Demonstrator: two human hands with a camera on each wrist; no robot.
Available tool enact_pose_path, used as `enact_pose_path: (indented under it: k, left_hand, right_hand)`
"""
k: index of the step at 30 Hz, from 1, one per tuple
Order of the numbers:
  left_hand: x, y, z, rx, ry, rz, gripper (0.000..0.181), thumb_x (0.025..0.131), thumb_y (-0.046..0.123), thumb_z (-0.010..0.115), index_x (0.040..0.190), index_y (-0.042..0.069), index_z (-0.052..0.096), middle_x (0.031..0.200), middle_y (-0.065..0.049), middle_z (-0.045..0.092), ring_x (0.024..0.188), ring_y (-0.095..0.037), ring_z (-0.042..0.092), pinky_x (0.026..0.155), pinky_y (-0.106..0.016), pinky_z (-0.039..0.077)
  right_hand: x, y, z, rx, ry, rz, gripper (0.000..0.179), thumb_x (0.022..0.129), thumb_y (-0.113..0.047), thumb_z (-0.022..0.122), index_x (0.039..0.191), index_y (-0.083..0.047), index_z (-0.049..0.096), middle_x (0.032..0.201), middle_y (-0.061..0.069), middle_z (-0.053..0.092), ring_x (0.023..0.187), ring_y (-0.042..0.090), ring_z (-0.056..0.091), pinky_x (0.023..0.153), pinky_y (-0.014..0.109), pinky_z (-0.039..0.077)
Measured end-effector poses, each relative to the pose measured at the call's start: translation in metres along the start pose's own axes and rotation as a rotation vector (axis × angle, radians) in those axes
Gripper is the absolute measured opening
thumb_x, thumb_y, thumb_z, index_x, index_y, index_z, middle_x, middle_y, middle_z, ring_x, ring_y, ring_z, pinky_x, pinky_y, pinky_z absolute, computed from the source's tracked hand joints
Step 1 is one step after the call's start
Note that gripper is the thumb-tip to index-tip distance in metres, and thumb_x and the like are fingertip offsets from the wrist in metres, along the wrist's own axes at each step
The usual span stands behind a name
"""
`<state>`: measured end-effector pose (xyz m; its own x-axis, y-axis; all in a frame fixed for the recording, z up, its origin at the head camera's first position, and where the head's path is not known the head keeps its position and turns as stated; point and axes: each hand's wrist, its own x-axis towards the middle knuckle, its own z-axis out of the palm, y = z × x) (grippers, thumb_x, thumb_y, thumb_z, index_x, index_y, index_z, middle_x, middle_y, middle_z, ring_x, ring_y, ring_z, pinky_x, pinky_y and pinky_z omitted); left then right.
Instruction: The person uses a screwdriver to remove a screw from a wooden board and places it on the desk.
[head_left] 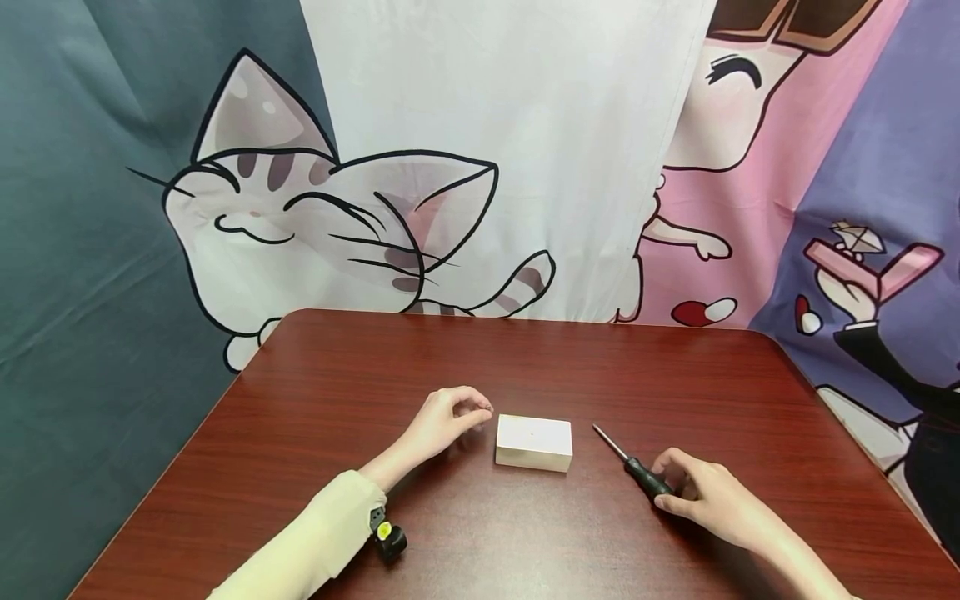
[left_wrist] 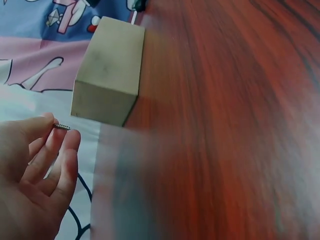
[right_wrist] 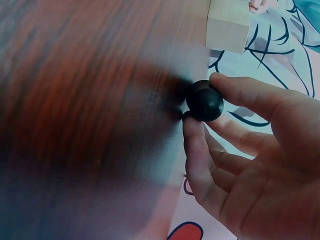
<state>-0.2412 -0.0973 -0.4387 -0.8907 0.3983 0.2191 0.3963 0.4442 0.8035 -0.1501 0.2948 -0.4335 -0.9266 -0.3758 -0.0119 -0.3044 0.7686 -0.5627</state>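
Between the thumb and fingertips of my left hand [head_left: 442, 421] is a small metal screw [left_wrist: 61, 127], pinched just left of a pale wooden block [head_left: 533, 442]. The block lies flat, with a tiny dark spot on its upper face. On the block's other side, my right hand [head_left: 701, 492] grips the black handle of a screwdriver [head_left: 645, 477] with thumb and fingers. Its thin metal shaft points up and left, the tip apart from the block. In the right wrist view the rounded handle end [right_wrist: 205, 101] faces the camera.
Everything lies on a reddish-brown wooden table [head_left: 465, 358] with rounded far corners. Behind its far edge hangs a cartoon-printed cloth [head_left: 510, 125]. A black wrist device [head_left: 390, 540] sits at the cream left sleeve [head_left: 322, 533].
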Motion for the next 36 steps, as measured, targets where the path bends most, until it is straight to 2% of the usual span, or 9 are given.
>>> enact_pose_path:
  k: [4, 11, 17, 25, 31, 36]
  left_hand:
    - [-0.006, -0.005, -0.008, -0.016, -0.036, -0.023, 0.010, 0.093, 0.012, 0.069, 0.100, 0.006, 0.072, 0.086, -0.012, 0.074, 0.071, -0.028, 0.069, 0.055, -0.017, 0.050]
    - [-0.015, -0.012, -0.020, 0.027, -0.057, -0.024, 0.010, 0.093, 0.009, 0.067, 0.101, 0.007, 0.072, 0.090, -0.006, 0.073, 0.066, -0.023, 0.067, 0.055, -0.021, 0.053]
    - [-0.021, -0.020, -0.028, 0.051, -0.067, -0.027, 0.010, 0.092, 0.008, 0.068, 0.101, 0.008, 0.072, 0.088, -0.006, 0.073, 0.065, -0.022, 0.066, 0.054, -0.022, 0.054]
    - [-0.028, -0.034, -0.040, 0.090, -0.099, 0.034, 0.018, 0.091, 0.008, 0.070, 0.108, 0.009, 0.074, 0.082, -0.001, 0.069, 0.066, -0.015, 0.065, 0.052, -0.021, 0.053]
    - [-0.030, -0.041, -0.046, 0.149, -0.095, 0.089, 0.021, 0.090, 0.004, 0.069, 0.110, 0.007, 0.074, 0.084, 0.000, 0.070, 0.071, -0.002, 0.064, 0.064, -0.018, 0.055]
    - [-0.032, -0.044, -0.051, 0.200, -0.094, 0.102, 0.019, 0.089, 0.005, 0.071, 0.107, 0.007, 0.075, 0.086, 0.000, 0.071, 0.074, -0.002, 0.064, 0.065, -0.018, 0.056]
  right_hand:
    - [0.000, 0.000, 0.000, -0.007, 0.001, 0.001, 0.030, 0.085, -0.029, 0.077, 0.106, -0.018, 0.058, 0.082, -0.006, 0.059, 0.065, -0.006, 0.051, 0.056, 0.018, 0.042]
    - [0.000, 0.000, -0.001, -0.007, -0.007, 0.015, 0.030, 0.085, -0.029, 0.077, 0.106, -0.019, 0.058, 0.081, -0.007, 0.060, 0.065, -0.005, 0.050, 0.056, 0.018, 0.041]
    - [0.001, -0.002, -0.001, -0.014, -0.007, 0.021, 0.030, 0.085, -0.029, 0.077, 0.106, -0.018, 0.059, 0.081, -0.007, 0.060, 0.066, -0.005, 0.050, 0.056, 0.018, 0.041]
    - [0.000, -0.001, -0.001, -0.019, -0.005, 0.023, 0.030, 0.085, -0.030, 0.077, 0.106, -0.019, 0.059, 0.081, -0.007, 0.061, 0.066, -0.005, 0.050, 0.057, 0.018, 0.042]
    - [0.000, -0.001, 0.000, -0.026, -0.001, 0.017, 0.030, 0.085, -0.030, 0.077, 0.106, -0.019, 0.059, 0.082, -0.007, 0.061, 0.067, -0.006, 0.050, 0.057, 0.018, 0.042]
    - [0.000, -0.002, 0.000, -0.025, 0.005, 0.005, 0.030, 0.085, -0.030, 0.077, 0.106, -0.019, 0.060, 0.081, -0.009, 0.062, 0.067, -0.006, 0.050, 0.057, 0.018, 0.042]
